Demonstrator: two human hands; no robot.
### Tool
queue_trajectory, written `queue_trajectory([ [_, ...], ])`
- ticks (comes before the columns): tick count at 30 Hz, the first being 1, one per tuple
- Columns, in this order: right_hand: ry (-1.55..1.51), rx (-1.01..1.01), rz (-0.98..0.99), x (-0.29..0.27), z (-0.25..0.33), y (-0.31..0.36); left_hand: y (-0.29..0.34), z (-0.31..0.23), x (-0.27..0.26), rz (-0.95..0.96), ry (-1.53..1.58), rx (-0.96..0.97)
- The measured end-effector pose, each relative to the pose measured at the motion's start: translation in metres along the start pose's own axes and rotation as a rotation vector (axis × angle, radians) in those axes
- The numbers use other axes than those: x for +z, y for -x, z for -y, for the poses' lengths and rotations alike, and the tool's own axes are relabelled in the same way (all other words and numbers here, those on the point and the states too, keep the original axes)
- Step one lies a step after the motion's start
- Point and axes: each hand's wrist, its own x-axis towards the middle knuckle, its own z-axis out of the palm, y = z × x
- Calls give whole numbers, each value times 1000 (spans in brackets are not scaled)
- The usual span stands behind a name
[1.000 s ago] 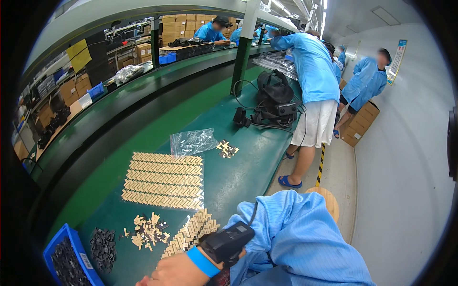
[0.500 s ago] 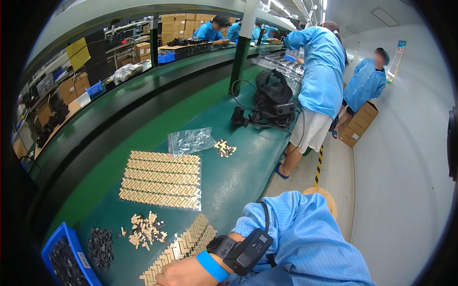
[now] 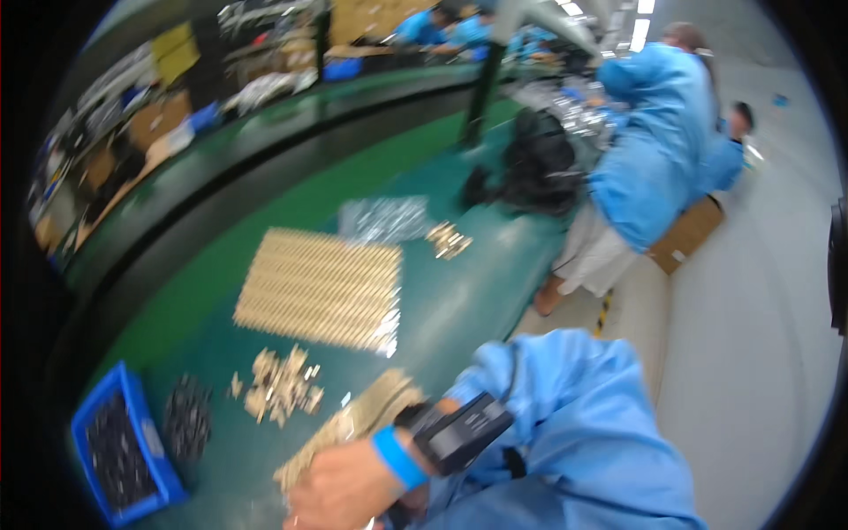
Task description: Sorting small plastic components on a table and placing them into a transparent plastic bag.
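Note:
My right hand (image 3: 340,486) reaches in from the lower right, over the near end of a narrow strip of tan pieces in a zigzag pattern (image 3: 375,406). Its fingers point down at the lower edge and are smeared by motion, so whether they grip anything is unclear. A blue band and a black device (image 3: 459,433) sit on that wrist. My left hand is not in view. Beyond the strip lies a larger sheet of tan zigzag rows (image 3: 318,287) on clear film. Left of the strip is a loose pile of tan pieces (image 3: 283,386), some with dark parts.
A blue bin of black pieces (image 3: 148,442) stands at the lower left, beside a black heap (image 3: 187,420). Farther back are a clear plastic bag (image 3: 382,219), a small tan pile (image 3: 449,240) and black gear (image 3: 539,168). A person in blue (image 3: 658,141) stands at the table's right edge.
The view has shifted and blurred, so the bench things sit differently in the picture. My right hand remains at the strip's near end, with more of the hand showing now.

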Motion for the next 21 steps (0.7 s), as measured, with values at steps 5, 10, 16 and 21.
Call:
queue_trajectory([
  [5,233,-37,52,-6,-14,8,-17,6,-15,347,275,-214],
  [10,132,-4,73,-7,-28,3,-22,-1,-9,297,333,-226],
  [16,23,-40,-136,-13,-54,-15,-19,3,-17,264,387,-259],
  [21,-17,177,-213,-30,-89,-29,-12,8,-22,225,437,-285],
])
